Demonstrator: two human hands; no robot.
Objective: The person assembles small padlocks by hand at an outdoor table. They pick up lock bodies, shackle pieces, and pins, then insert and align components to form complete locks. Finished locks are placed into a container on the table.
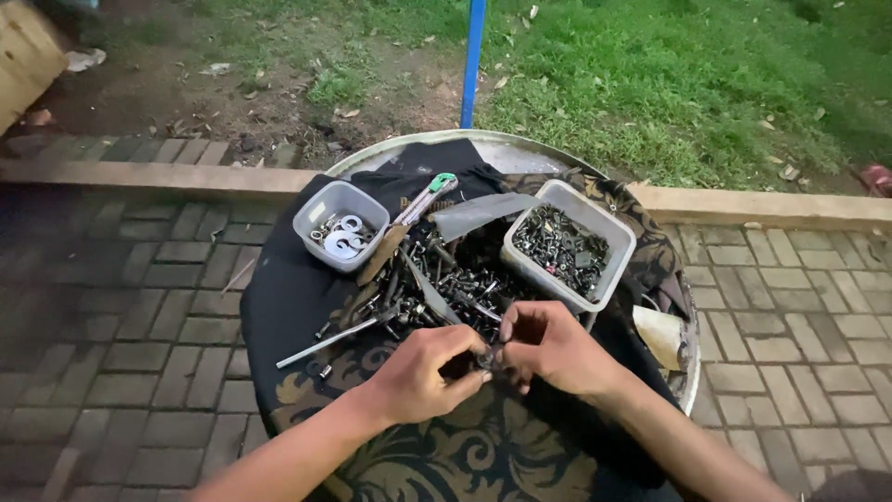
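- Head view shows our two hands meeting low over the middle of the desk point(692, 367): the left hand point(423, 372) and the right hand point(548, 349) both pinch one small dark metal piece point(485, 358) between their fingertips. We judge it a nut or bolt, though it is too small to tell which. Gripping it from both sides lets each hand steady or turn it against the other.
- Just beyond the fingertips lies the heap of loose hardware point(437, 284), kept close so pieces are within easy reach.
- A long metal rod point(325, 344) sticks out of the heap toward the left.
- A dark patterned cloth point(446, 455) covers the round desk, likely to stop small parts rolling off.
- Two plastic tubs stand at the far side: the left tub point(341, 223) holds pale washers, the right tub point(569, 244) dark screws, which keeps kinds apart.
- A green-tipped tool point(426, 200) rests between the tubs.
- Around the desk we see brick paving point(121, 307), with grass point(669, 65) and a blue pole point(474, 60) behind.
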